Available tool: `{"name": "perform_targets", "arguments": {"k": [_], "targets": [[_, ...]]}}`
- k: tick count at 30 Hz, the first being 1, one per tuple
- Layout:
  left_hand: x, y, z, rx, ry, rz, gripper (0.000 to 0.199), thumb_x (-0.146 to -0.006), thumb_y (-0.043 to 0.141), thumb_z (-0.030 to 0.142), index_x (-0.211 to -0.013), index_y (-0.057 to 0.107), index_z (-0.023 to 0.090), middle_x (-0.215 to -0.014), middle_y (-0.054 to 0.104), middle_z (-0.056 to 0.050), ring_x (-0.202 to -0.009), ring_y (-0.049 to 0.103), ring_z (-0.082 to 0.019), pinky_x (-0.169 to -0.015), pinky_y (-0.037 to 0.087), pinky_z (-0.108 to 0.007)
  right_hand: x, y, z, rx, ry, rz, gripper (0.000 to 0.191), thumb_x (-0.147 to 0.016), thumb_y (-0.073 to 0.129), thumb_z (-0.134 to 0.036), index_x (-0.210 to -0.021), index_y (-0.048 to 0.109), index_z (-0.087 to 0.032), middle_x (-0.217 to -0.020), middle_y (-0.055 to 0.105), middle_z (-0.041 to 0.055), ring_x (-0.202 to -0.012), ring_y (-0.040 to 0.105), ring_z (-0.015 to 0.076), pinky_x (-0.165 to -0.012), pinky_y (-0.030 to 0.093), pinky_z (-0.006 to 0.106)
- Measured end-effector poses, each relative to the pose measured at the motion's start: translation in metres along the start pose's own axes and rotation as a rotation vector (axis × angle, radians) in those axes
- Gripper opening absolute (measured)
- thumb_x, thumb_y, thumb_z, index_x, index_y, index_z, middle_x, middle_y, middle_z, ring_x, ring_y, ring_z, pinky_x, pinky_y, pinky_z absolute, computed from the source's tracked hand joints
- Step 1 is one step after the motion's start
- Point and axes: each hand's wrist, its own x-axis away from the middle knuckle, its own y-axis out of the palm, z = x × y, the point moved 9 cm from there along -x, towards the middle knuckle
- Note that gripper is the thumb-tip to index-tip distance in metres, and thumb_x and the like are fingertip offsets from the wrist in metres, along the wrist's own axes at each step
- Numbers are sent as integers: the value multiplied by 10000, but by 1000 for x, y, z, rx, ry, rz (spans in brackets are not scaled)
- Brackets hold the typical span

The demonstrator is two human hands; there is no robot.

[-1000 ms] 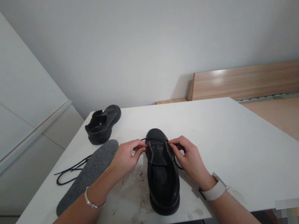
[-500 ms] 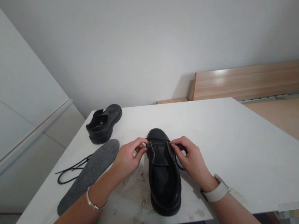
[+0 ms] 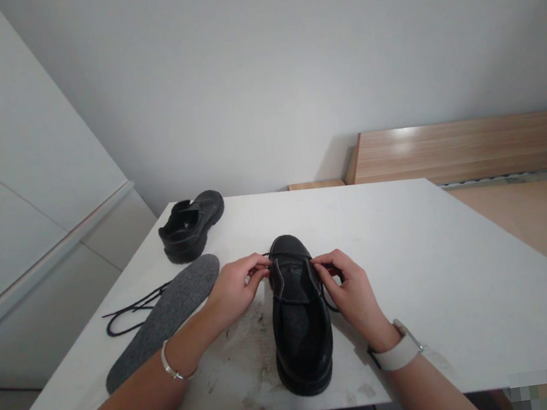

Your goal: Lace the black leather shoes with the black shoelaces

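A black leather shoe [image 3: 303, 342] stands on the table with its toe pointing away from me. Across its front runs a thin black shoelace [image 3: 290, 254], which loops out at the right side. My left hand [image 3: 243, 279] is closed in a pinch at the left lacing flap, on the lace there; fingertips partly hide the spot. At the opposite flap, the thumb and forefinger of my right hand [image 3: 344, 280] pinch the lace against the shoe's edge. The shoe's tongue [image 3: 294, 283] lies between both hands.
A second black shoe [image 3: 190, 226] sits at the table's far left corner. Nearer lies a grey felt insole [image 3: 168, 320], with another black lace [image 3: 123, 331] partly under it. The white table [image 3: 414, 280] has brown smudges near its front edge. A wooden board [image 3: 447, 148] is beyond, at right.
Both hands keep their pinches at the two sides of the shoe, with only tiny finger shifts. The whole view has drifted very slightly.
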Motion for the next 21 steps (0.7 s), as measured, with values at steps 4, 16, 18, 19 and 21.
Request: {"name": "perform_targets", "arguments": {"k": [4,16,18,19,21], "targets": [[-2,1,-4,-25,-15,13,119,-931,590,231,-893,695,187,-839,757,-16,-763,699,-172,-720,505,-251,0,0,1,-1,0,2,162,-952,557,-300,-944,689,-206,-895,657,50,-822,622,170,-736,525,306],[-1,-4,9,-87,84,35,139,-946,561,207,-901,690,184,-882,744,-34,-835,689,-184,-750,502,-269,0,0,0,9,3,8,167,-950,561,-308,-932,696,-212,-880,664,43,-803,626,165,-721,521,300],[-1,-5,9,-107,94,44,133,-943,564,199,-892,685,185,-875,740,-30,-828,687,-182,-749,502,-271,0,0,-1,10,2,8,169,-950,562,-313,-934,697,-212,-883,665,45,-804,626,167,-718,520,301],[-1,-5,9,-117,99,48,133,-943,562,198,-888,683,186,-872,740,-29,-826,687,-182,-750,502,-273,0,0,-1,10,5,8,171,-950,562,-316,-936,697,-212,-884,666,46,-804,627,169,-719,521,303],[-2,-4,7,-135,101,54,139,-945,554,196,-891,682,190,-875,741,-29,-833,687,-184,-757,507,-277,0,0,-1,8,11,7,176,-952,562,-322,-935,697,-212,-882,668,49,-800,628,172,-718,521,306]]}}
